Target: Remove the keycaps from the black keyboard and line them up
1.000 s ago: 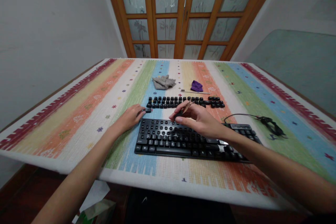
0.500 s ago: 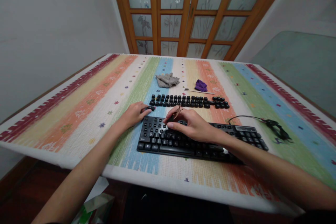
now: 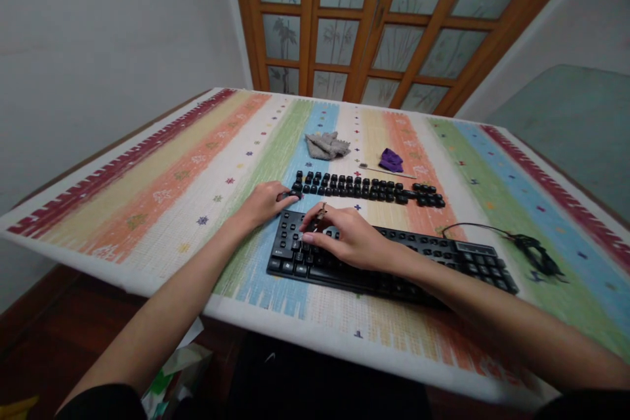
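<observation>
A black keyboard [image 3: 354,281] lies before me, with many bare key posts showing on its upper rows. My right hand [image 3: 352,236] is over its left part, fingers closed on a small brownish, partly shiny tool [image 3: 320,213] whose lower end is among the keys. The tool's kind is not clear. At the left end of the loose keycaps [image 3: 367,189], which lie in rows behind the keyboard, my left hand [image 3: 266,203] pinches a wider black keycap [image 3: 291,195] between thumb and fingers, at the tablecloth.
Behind the rows lie a grey cloth [image 3: 327,146], a purple cloth [image 3: 391,160] and a thin brush [image 3: 388,172]. A coiled black cable [image 3: 539,256] sits to the right of the keyboard. The striped tablecloth [image 3: 162,223] covers the table.
The camera view has turned, so things sit farther right in the picture. My right hand has moved left over the keyboard with the tool. My left hand remains at the wider keycap.
</observation>
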A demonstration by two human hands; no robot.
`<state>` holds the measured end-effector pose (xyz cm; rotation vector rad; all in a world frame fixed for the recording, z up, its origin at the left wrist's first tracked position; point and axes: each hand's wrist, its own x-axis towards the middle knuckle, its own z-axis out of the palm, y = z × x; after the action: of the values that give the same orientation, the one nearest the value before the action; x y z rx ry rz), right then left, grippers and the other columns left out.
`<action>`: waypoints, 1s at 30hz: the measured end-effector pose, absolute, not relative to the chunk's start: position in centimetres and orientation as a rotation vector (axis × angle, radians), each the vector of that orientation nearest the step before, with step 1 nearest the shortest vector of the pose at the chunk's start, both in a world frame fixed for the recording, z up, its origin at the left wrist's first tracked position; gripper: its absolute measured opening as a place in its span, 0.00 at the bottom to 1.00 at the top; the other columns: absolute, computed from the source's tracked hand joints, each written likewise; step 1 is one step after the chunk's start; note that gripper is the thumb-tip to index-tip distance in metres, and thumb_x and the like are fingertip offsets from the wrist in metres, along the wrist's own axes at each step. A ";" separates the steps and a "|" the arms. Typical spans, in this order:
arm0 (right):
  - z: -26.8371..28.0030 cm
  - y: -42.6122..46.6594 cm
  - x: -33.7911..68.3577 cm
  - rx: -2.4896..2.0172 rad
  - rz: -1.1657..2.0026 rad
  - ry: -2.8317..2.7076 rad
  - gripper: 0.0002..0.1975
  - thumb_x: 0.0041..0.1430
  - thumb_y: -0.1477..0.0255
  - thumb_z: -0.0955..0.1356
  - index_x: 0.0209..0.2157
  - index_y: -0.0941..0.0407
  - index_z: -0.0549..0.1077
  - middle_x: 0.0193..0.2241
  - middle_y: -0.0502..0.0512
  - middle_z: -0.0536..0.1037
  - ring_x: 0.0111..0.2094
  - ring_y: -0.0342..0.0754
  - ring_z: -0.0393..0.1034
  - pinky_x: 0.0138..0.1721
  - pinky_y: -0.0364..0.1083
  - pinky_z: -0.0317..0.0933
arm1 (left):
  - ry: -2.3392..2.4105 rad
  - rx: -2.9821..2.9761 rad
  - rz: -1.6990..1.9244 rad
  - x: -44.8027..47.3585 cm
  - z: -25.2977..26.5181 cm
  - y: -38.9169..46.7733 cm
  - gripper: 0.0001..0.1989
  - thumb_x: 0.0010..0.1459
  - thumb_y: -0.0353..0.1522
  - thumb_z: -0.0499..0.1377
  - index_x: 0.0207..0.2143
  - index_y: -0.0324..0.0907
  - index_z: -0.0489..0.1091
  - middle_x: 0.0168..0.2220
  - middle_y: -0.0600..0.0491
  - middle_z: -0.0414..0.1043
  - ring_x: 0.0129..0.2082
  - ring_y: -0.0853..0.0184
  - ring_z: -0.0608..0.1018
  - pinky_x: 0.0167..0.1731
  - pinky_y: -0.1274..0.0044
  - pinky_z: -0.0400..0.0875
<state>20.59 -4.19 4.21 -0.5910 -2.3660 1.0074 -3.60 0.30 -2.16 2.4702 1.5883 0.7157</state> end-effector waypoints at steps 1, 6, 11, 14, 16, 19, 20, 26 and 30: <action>4.2 -4.2 20.5 -0.590 1.005 -2.366 0.06 0.65 0.70 0.69 0.41 0.58 0.71 0.35 0.56 0.80 0.35 0.47 0.76 0.40 0.47 0.69 | 1.587 2.470 0.720 -3.6 -2.2 0.3 0.14 0.64 0.39 0.60 0.33 0.37 0.77 0.26 0.51 0.72 0.26 0.67 0.71 0.31 0.76 0.62; 4.0 -4.2 19.8 -0.620 0.943 -2.377 0.06 0.64 0.69 0.69 0.39 0.57 0.71 0.32 0.54 0.80 0.32 0.46 0.76 0.37 0.45 0.67 | 1.577 2.472 0.730 -3.8 -2.3 0.3 0.14 0.63 0.39 0.60 0.34 0.37 0.77 0.26 0.51 0.72 0.27 0.67 0.71 0.32 0.75 0.63; 3.6 -4.3 19.4 -0.652 0.868 -2.409 0.06 0.64 0.70 0.69 0.40 0.58 0.70 0.29 0.53 0.79 0.29 0.47 0.75 0.33 0.45 0.64 | 1.623 2.441 0.767 -4.1 -1.9 -0.5 0.16 0.67 0.38 0.54 0.36 0.38 0.78 0.29 0.49 0.75 0.29 0.66 0.72 0.34 0.75 0.65; 3.4 -4.4 19.3 -0.640 0.854 -2.405 0.05 0.64 0.72 0.69 0.40 0.58 0.70 0.30 0.54 0.80 0.30 0.47 0.75 0.33 0.44 0.64 | 1.677 2.423 0.819 -4.4 -1.5 -1.2 0.19 0.68 0.37 0.51 0.33 0.38 0.77 0.28 0.49 0.75 0.29 0.66 0.72 0.35 0.74 0.66; 3.3 -4.6 19.2 -0.638 0.827 -2.410 0.05 0.64 0.73 0.69 0.39 0.58 0.70 0.31 0.54 0.80 0.30 0.46 0.75 0.32 0.44 0.63 | 1.698 2.415 0.863 -4.5 -1.1 -1.6 0.20 0.68 0.37 0.50 0.31 0.38 0.76 0.27 0.49 0.74 0.28 0.66 0.72 0.35 0.74 0.66; 3.2 -4.8 19.0 -0.655 0.782 -2.434 0.05 0.63 0.73 0.69 0.39 0.58 0.70 0.30 0.54 0.79 0.27 0.45 0.73 0.30 0.43 0.60 | 1.680 2.407 0.944 -4.4 -0.7 -2.2 0.19 0.68 0.36 0.50 0.29 0.38 0.75 0.26 0.50 0.72 0.26 0.67 0.70 0.33 0.74 0.65; 3.2 -4.9 18.9 -0.661 0.780 -2.438 0.05 0.64 0.73 0.69 0.39 0.58 0.70 0.30 0.54 0.79 0.27 0.45 0.73 0.30 0.43 0.60 | 1.670 2.401 0.975 -4.3 -0.6 -2.4 0.19 0.68 0.36 0.51 0.28 0.38 0.74 0.26 0.51 0.72 0.26 0.67 0.70 0.33 0.75 0.65; 3.3 -4.7 18.5 -0.650 0.797 -2.420 0.06 0.63 0.74 0.70 0.40 0.59 0.69 0.32 0.55 0.79 0.29 0.46 0.74 0.33 0.44 0.62 | 1.556 2.343 1.067 -3.9 0.2 -4.3 0.17 0.66 0.35 0.54 0.27 0.38 0.74 0.25 0.52 0.71 0.25 0.68 0.70 0.31 0.75 0.64; 3.2 -4.7 19.2 -0.669 0.863 -2.349 0.05 0.63 0.74 0.70 0.39 0.58 0.70 0.29 0.52 0.78 0.28 0.45 0.73 0.32 0.43 0.62 | 1.287 2.278 0.977 -3.6 0.9 -6.6 0.10 0.62 0.34 0.58 0.35 0.39 0.77 0.28 0.53 0.73 0.27 0.69 0.72 0.31 0.76 0.65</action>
<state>19.15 -4.66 3.22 -0.6692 -2.3485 0.8629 -3.57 -6.57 0.91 2.2777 1.2874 0.9773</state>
